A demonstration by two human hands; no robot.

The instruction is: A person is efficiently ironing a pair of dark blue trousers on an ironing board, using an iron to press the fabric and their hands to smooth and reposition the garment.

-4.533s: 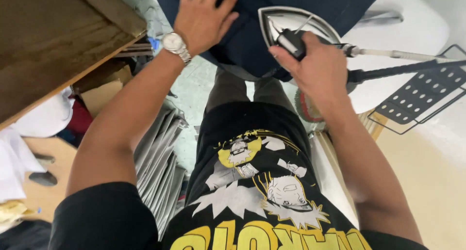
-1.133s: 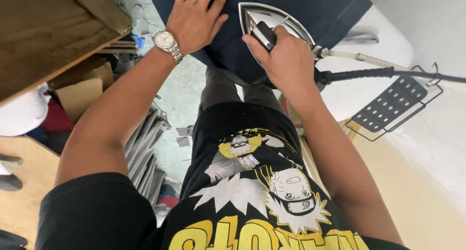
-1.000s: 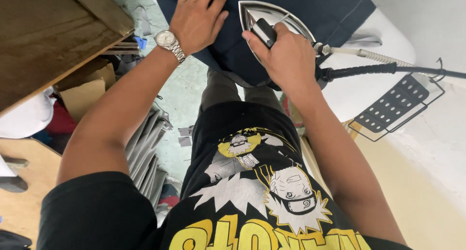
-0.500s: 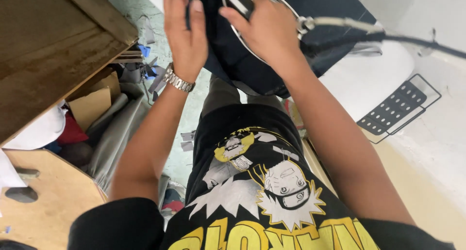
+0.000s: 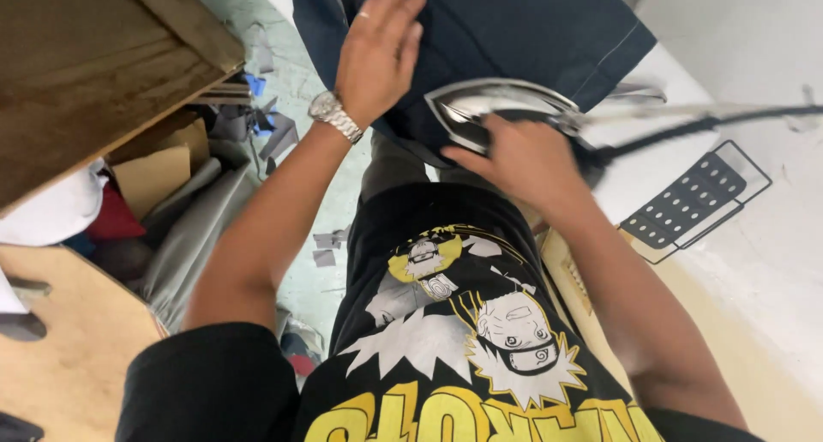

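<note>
I see the iron (image 5: 493, 108), a metal one with a pointed, shiny body, lying on the dark blue garment (image 5: 514, 30) near that cloth's near edge, its tip pointing to my left. My right hand (image 5: 519, 159) sits over the iron's rear part, fingers curled down around the handle; the hand is blurred and hides the handle, yet the grip reads as closed on the iron. A pale cord (image 5: 686, 112) and a black cord (image 5: 711, 126) run from the iron's back end off to the right, across the white surface.

My left hand (image 5: 377, 52) lies flat on the garment just left of the iron's tip, palm down, fingers straight and close together, holding nothing. There is a ring on one finger and a metal wristwatch (image 5: 336, 116) on that wrist. The two hands are near each other but apart.

The garment is spread over a white padded board (image 5: 677, 73), and its near edge hangs over the board's rim above my legs. To the right of the board a black perforated metal rest (image 5: 686, 202) sits on the white surface, well clear of the iron. At far left there is a brown wooden tabletop (image 5: 94, 65), and below it cardboard (image 5: 150, 176), grey fabric (image 5: 189, 228) and scraps lie on the pale green floor (image 5: 309, 262)
</note>
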